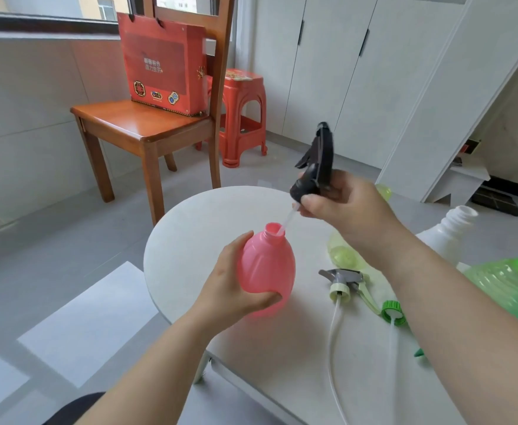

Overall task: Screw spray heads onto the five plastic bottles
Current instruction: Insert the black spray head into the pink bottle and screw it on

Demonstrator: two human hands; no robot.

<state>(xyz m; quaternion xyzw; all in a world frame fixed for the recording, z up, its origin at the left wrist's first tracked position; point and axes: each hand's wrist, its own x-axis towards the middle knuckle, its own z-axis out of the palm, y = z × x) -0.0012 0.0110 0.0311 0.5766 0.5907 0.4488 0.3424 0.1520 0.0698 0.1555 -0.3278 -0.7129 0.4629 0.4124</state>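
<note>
My left hand point(233, 289) grips a pink plastic bottle point(267, 265) tilted above the round white table point(190, 240). My right hand point(343, 207) holds a black spray head point(316, 164) above and to the right of the bottle's open neck. The head's clear dip tube point(288, 220) runs down into that neck. A pale yellow-green bottle point(343, 256) lies on the table, partly hidden behind my right forearm. On the table lie a grey spray head point(342, 282) with a pale collar and another head with a green collar point(393, 312), both with long tubes.
A white bottle point(447, 234) and a green bottle point(509, 283) stand at the right. Another yellowish bottle point(383, 191) peeks out behind my right hand. A wooden chair point(141, 124) with a red box point(162, 65) and a red stool point(242, 118) stand beyond the table.
</note>
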